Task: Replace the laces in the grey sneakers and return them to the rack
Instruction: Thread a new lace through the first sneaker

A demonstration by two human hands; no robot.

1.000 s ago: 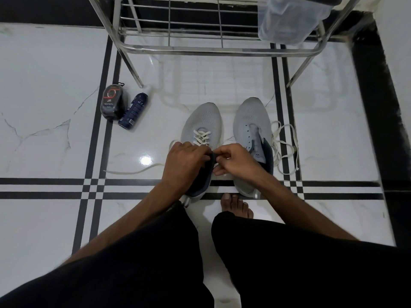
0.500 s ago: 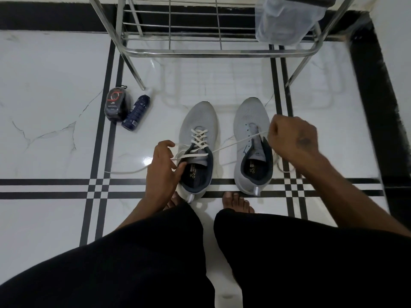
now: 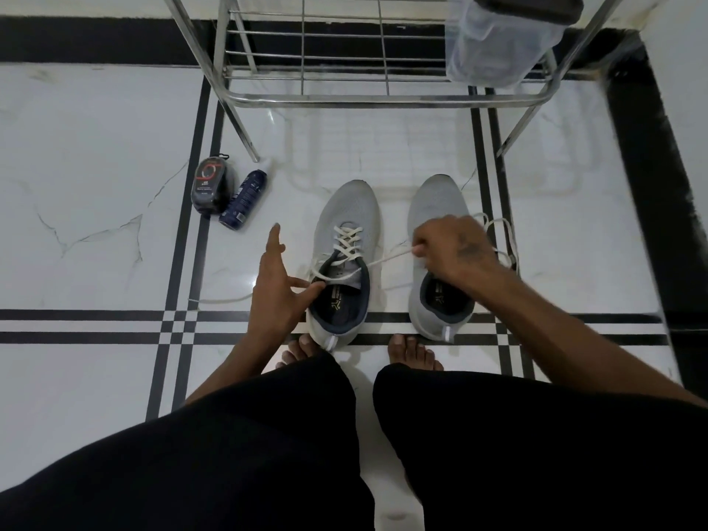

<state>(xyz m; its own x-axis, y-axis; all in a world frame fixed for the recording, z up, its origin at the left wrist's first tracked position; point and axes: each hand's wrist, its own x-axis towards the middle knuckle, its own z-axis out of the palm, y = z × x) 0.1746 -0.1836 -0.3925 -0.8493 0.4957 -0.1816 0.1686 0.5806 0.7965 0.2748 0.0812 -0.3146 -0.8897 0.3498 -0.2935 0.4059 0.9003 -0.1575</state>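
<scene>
Two grey sneakers stand side by side on the white floor, toes toward the rack. The left sneaker (image 3: 346, 208) has a white lace (image 3: 346, 239) crossed through its lower eyelets. My left hand (image 3: 274, 289) pinches this sneaker's collar at its left side, with the index finger sticking straight out. My right hand (image 3: 456, 251) hovers over the right sneaker (image 3: 436, 201) and pinches one lace end, which runs taut from the left sneaker. The other lace end trails left across the floor (image 3: 218, 300). A second, loose lace (image 3: 503, 239) lies just right of the right sneaker, which shows no lace in its eyelets.
A steel shoe rack (image 3: 344, 97) stands just beyond the sneakers, with a clear plastic container (image 3: 498, 44) on its right side. A shoe-polish pack (image 3: 212, 185) and a blue spray bottle (image 3: 245, 199) lie at the left. My bare feet (image 3: 413, 350) sit behind the heels.
Both hands were together at the left sneaker's tongue. My right hand has since drawn the lace end out to the right, over the right sneaker. My left hand moved to the collar's left side.
</scene>
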